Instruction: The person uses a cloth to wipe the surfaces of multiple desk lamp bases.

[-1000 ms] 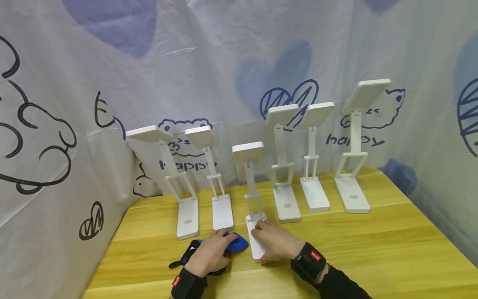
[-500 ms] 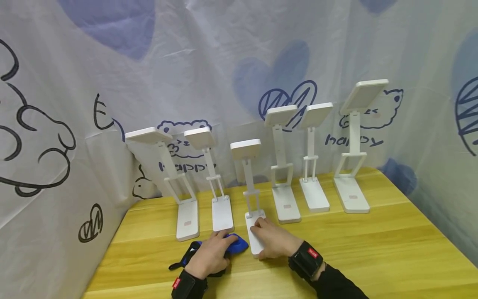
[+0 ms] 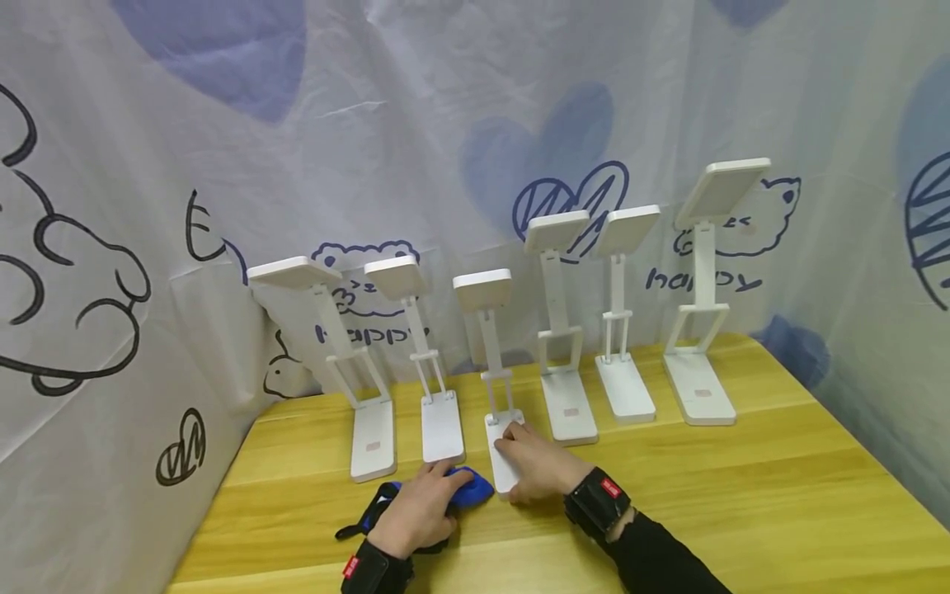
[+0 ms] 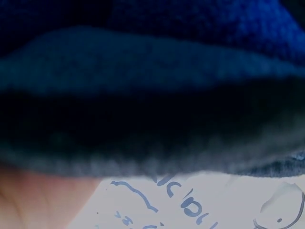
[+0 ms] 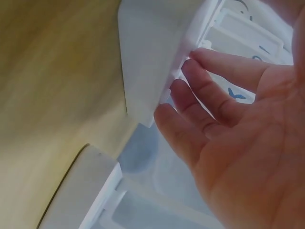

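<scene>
A white desk lamp (image 3: 501,452) stands in the middle of the row, its rectangular head tilted on a hinged arm. My right hand (image 3: 540,464) grips its base, fingertips on the top face and thumb at the front end. In the right wrist view, the fingertips of the right hand (image 5: 224,129) lie along the edge of the lamp base (image 5: 150,52). My left hand (image 3: 417,510) holds a bunched blue cloth (image 3: 475,492) with dark parts, down at the table left of that lamp. Close up, the blue cloth (image 4: 157,62) looks fuzzy and fills most of the left wrist view.
Two white lamps, the far left lamp (image 3: 373,454) and its neighbour (image 3: 442,429), stand left of the middle one. To the right are three more: the nearer lamp (image 3: 570,408), a slimmer lamp (image 3: 627,392) and a tall lamp (image 3: 701,388). A printed curtain (image 3: 416,165) hangs behind the wooden table (image 3: 712,495).
The middle lamp has slid back, away from me and slightly left, with my right hand on its base. My left hand and the cloth have stayed in place.
</scene>
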A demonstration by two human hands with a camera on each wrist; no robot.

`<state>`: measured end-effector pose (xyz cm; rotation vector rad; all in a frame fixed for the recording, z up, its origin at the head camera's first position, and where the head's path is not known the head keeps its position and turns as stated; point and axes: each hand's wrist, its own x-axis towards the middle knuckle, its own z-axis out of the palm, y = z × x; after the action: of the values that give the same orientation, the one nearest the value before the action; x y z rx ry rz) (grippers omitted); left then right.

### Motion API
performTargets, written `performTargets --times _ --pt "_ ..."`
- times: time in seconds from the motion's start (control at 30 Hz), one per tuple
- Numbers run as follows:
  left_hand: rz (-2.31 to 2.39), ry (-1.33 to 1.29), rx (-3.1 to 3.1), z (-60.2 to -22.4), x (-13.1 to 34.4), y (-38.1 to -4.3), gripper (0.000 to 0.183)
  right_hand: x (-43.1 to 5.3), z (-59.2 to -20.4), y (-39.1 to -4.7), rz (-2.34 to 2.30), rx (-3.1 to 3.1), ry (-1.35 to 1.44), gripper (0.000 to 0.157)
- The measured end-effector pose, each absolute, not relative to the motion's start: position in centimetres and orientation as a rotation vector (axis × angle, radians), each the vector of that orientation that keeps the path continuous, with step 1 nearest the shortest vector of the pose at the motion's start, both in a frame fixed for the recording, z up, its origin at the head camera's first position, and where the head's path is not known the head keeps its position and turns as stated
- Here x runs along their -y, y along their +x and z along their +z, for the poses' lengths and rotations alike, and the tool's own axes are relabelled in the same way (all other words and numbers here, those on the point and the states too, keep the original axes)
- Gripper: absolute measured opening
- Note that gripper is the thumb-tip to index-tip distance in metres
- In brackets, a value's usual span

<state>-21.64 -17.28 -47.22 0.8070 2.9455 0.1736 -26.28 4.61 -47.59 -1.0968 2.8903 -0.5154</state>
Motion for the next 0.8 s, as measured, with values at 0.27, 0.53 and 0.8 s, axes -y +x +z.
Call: performTargets --times 0.27,0.53,0.8 --pt "0.176 0.807 -2.935 -47.3 17.3 -21.7 0.058 -4.2 -47.6 -27.2 -0.504 -2.882 -1.054 0.072" --pt "0.172 0.83 -2.953 -47.3 17.2 -21.6 0.057 -3.9 -47.6 -28.5 -0.523 -2.875 -0.982 0.072" --pt "0.174 0.826 -2.959 -47.3 17.2 -21.5 0.057 -3.7 -47.7 -30.0 -0.511 -2.86 -0.967 0.074"
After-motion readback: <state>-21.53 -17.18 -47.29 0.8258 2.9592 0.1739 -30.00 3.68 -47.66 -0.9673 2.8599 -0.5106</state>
